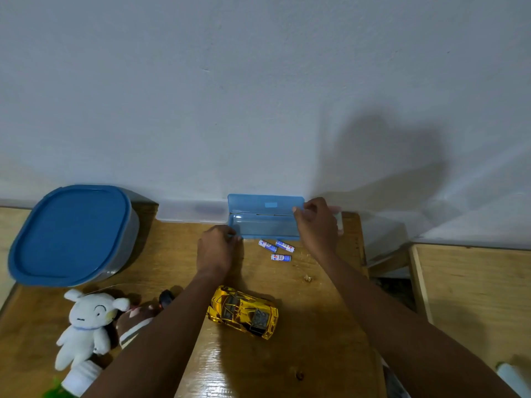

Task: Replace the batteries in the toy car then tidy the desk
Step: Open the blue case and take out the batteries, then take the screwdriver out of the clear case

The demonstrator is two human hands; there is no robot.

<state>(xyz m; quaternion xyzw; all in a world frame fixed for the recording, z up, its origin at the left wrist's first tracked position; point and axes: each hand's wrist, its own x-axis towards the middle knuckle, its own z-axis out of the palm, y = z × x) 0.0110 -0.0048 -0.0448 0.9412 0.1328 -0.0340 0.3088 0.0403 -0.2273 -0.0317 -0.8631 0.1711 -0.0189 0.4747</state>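
Storage tub (71,234) with a blue lid, one only, sits at the far left of the desk (316,326), back near the wall. In front of it lies one white plush toy (86,326). Other small toys beside it are half hidden under the left forearm, and I cannot tell how many. Next comes the left hand (215,248), knuckles up, its fingers (230,232) curled against the front left corner of the one blue case (264,228), touching it. One yellow toy car (242,311) lies slantwise, roof up, nearer the desk's front, between the two forearms and well apart from the case. The case stands open at the back edge, its lid upright against the wall. Three batteries (267,245) lie loose on the desk just in front of it, between the hands, none touching a hand. The right hand (316,225) covers the case's right end, its thumb and fingers pinching the lid's right edge.
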